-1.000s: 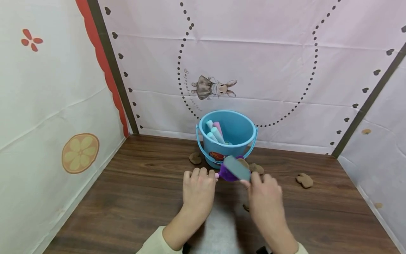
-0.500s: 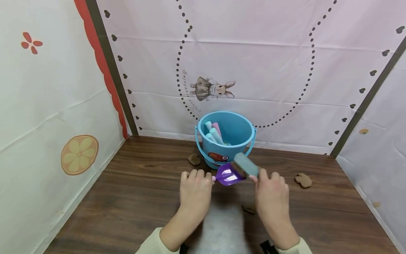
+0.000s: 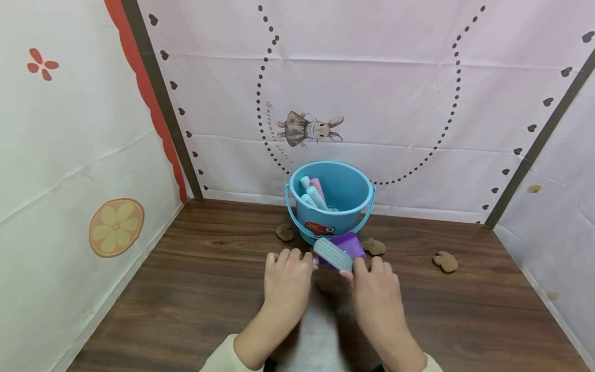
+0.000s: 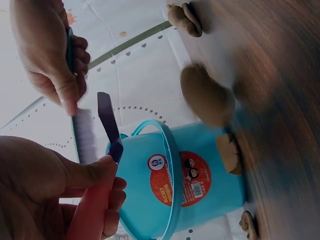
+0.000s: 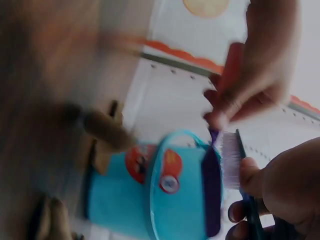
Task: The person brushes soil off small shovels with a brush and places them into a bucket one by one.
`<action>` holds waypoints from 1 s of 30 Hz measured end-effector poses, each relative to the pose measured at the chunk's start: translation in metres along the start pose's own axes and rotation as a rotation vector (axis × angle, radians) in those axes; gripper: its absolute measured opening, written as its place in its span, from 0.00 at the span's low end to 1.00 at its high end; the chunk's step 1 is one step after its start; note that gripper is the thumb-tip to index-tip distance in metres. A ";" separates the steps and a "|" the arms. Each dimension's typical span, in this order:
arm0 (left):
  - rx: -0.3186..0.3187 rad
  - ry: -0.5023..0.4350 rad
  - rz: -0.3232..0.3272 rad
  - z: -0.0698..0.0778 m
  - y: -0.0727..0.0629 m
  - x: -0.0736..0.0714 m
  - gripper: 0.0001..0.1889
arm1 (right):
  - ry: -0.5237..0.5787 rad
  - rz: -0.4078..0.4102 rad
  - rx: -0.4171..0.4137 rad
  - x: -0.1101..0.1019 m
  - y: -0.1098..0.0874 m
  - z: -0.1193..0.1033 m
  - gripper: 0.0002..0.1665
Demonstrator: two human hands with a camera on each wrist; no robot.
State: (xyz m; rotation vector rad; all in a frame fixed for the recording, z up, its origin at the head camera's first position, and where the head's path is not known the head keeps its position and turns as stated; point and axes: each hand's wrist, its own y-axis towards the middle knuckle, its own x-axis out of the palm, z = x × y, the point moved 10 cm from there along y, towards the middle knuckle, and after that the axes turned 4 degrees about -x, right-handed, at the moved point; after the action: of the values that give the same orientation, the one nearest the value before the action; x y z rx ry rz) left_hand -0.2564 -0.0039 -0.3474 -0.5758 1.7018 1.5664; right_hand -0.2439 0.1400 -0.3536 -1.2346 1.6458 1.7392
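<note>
My left hand grips the pink handle of a purple toy shovel, held above the table in front of a blue bucket. In my right hand is a grey-green brush, whose back crosses over the shovel in the head view. Its pale bristles face the shovel's blade in the right wrist view. A blurred brown clay-like lump shows below the shovel, close over the table.
Flat brown lumps lie beside the bucket: one at left, one at right and one farther right. Blue and pink sticks stand inside the bucket. A printed cloth wall rises behind the table.
The brush has swung left from the shovel's right edge to across its blade, and the shovel has tilted. The brown lump by the brush has left the shovel and shows blurred beneath.
</note>
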 end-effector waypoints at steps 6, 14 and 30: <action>0.000 0.001 0.008 0.000 0.001 -0.003 0.07 | -0.044 0.037 0.053 0.005 -0.001 0.017 0.22; 0.002 0.001 0.008 -0.002 0.000 -0.003 0.05 | -0.042 0.145 0.172 -0.018 -0.001 0.057 0.22; -0.023 0.007 0.028 -0.008 0.003 -0.008 0.13 | -0.064 0.032 0.122 -0.001 0.000 0.030 0.22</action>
State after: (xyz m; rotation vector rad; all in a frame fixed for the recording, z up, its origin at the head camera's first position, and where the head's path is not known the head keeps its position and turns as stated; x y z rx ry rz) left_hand -0.2559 -0.0128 -0.3396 -0.5723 1.7063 1.6071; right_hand -0.2526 0.1686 -0.3556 -1.0916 1.7157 1.6533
